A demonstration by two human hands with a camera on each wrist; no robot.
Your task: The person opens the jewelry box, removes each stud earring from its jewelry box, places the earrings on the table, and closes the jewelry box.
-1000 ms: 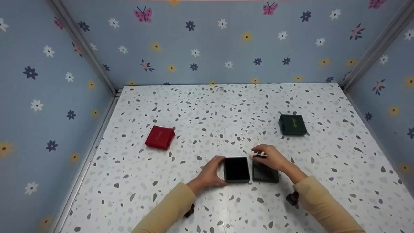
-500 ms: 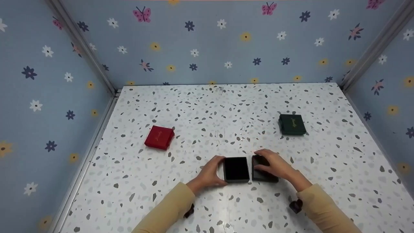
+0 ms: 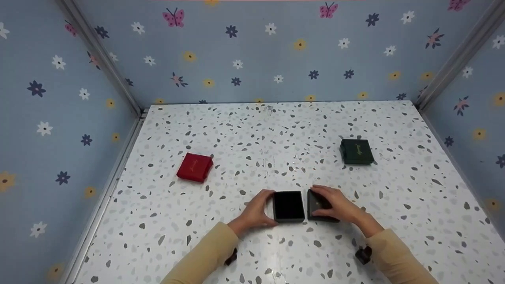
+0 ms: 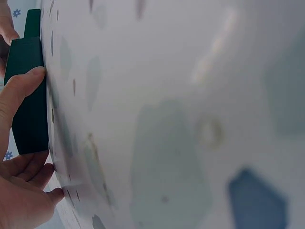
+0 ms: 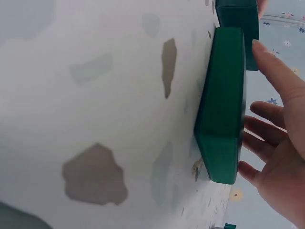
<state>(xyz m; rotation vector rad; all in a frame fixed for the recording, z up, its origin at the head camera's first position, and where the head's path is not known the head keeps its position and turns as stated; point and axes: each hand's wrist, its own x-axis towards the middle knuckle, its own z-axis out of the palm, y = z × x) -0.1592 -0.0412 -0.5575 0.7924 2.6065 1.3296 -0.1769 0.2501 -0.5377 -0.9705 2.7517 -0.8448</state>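
A small square jewellery box base [image 3: 288, 206], dark green outside and black inside, sits on the speckled table with its opening up. My left hand [image 3: 255, 211] grips its left side, thumb at the near corner and fingers at the far one; the thumb [image 4: 29, 81] lies along the green wall in the left wrist view. Just right of the base, a narrow gap away, lies the matching lid [image 3: 315, 204], top up. Over it is my right hand [image 3: 335, 205], thumb and fingers spread across the top. In the right wrist view its loosely bent fingers [image 5: 264, 129] are at the lid's upper face.
A closed red jewellery box [image 3: 194, 168] lies farther back on the left. At the back right is a closed dark green one [image 3: 357, 152] with gold lettering. Flower-patterned blue walls [image 3: 252, 51] enclose the white speckled table [image 3: 252, 130] at the back and sides.
My right hand has moved toward me over the lid, from its far edge to across its top. The left hand, the base and both closed boxes have stayed put.
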